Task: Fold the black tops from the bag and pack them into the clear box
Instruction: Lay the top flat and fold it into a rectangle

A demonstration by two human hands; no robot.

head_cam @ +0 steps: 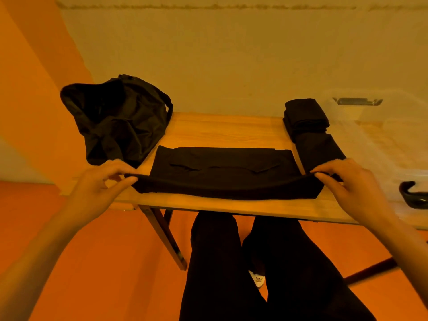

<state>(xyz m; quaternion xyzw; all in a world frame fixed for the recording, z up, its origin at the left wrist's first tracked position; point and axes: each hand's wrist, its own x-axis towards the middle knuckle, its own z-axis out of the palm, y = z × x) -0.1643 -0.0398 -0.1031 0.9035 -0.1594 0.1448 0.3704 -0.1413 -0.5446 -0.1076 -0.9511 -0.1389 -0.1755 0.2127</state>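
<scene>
Black top (222, 174) is laid out flat across the middle of the wooden table (227, 130), already folded down into a wide rectangle, sleeves tucked in across the front. Both hands are on its near edge. The left hand (102, 184) has the left corner pinched between thumb and curled fingers, and the right hand (352, 181) does the same on the right corner, fingers bent over the hem. That near edge is lifted a bit off the wood and sags slightly between the two grips, while the rest of the fabric lies flat.

The black bag (120, 121) sits slumped and open at the far left corner of the table, just beside the top. Over on the right there's a folded stack (305, 119) of black tops with another folded piece (319, 150) right in front of it, touching the right hand's side. The clear box (379, 144) is right there too, but honestly I can't tell if those folded ones are inside its wall or just next to it.
</scene>
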